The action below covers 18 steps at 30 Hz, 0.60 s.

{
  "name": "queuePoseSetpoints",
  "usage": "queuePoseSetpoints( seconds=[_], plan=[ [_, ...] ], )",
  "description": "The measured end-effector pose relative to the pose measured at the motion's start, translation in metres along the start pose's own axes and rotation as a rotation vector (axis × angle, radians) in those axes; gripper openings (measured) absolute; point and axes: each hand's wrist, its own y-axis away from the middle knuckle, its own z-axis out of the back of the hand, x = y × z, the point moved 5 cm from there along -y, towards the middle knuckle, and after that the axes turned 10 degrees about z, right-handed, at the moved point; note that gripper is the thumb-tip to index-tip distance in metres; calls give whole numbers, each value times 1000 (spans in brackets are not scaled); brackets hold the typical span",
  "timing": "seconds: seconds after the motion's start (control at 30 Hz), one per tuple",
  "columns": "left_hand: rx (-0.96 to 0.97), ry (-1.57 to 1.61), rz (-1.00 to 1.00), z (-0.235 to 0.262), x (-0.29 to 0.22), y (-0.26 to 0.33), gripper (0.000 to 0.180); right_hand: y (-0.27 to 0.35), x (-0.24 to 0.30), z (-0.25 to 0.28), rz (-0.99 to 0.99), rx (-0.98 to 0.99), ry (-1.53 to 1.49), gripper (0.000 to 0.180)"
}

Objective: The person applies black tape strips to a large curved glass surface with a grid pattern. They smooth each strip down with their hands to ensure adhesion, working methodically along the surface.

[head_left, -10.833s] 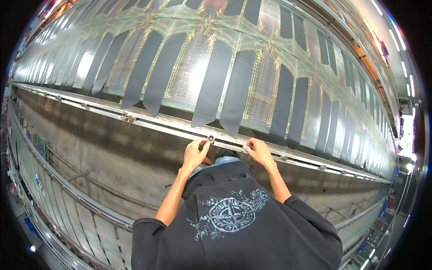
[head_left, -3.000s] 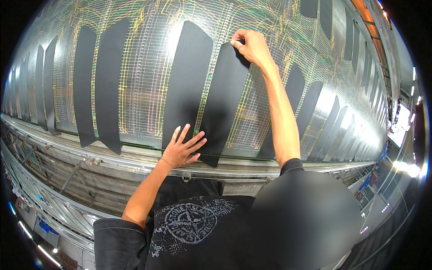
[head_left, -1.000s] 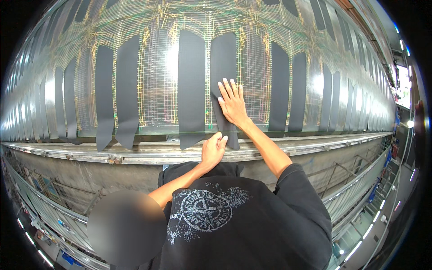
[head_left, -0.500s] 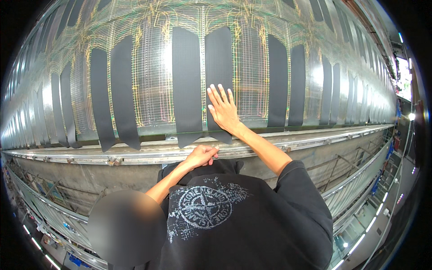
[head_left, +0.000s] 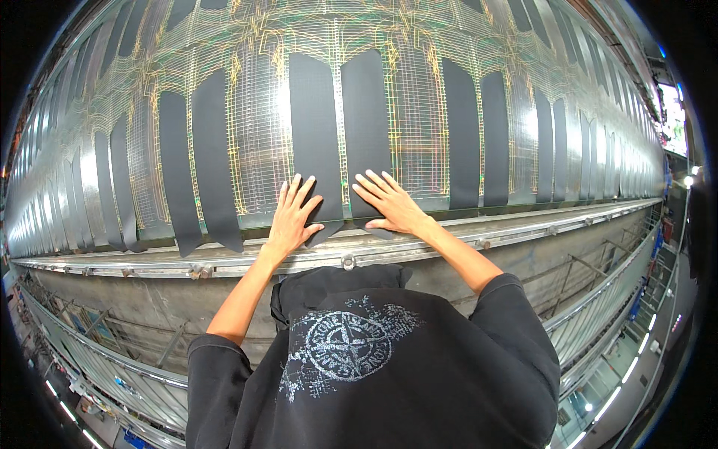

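Seen from above through a wide fisheye lens, a person in a black short-sleeved shirt (head_left: 456,359) with a pale round print on it reached both bare hands forward onto a long, glossy panel (head_left: 419,153) covered in fine yellow, green and white lines. Two dark grey strips lay side by side at the middle of the panel's near part, a narrow lined gap between them; each had a slanted far end, and their near ends stuck out past the panel's near edge. The left hand (head_left: 292,213) lay palm down with its fingers spread at the near end of the left strip (head_left: 313,112), partly over that strip's left edge. The right hand (head_left: 390,207), likewise spread and palm down, covered part of the near end of the right strip (head_left: 366,112), its thumb angled toward the left hand. The two hands were apart, with neither pinching anything; how firmly they pressed could not be told. Similar pairs of strips lined the panel to the left (head_left: 213,157) and to the right (head_left: 461,135), and more lay on its far side. Along the near edge ran a pale metal rail (head_left: 523,232) with a round fitting (head_left: 348,262) between the forearms.
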Motion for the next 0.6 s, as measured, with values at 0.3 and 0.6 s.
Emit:
queuePoseSetpoints(
  seconds=[0.3,0.6],
  plan=[
    [-74,-21,55,-30,-6,2,75,1,17,-24,-177,-139,66,100],
    [-136,262,258,2,-25,59,52,-21,76,49,-147,139,-345,71]
  ],
)
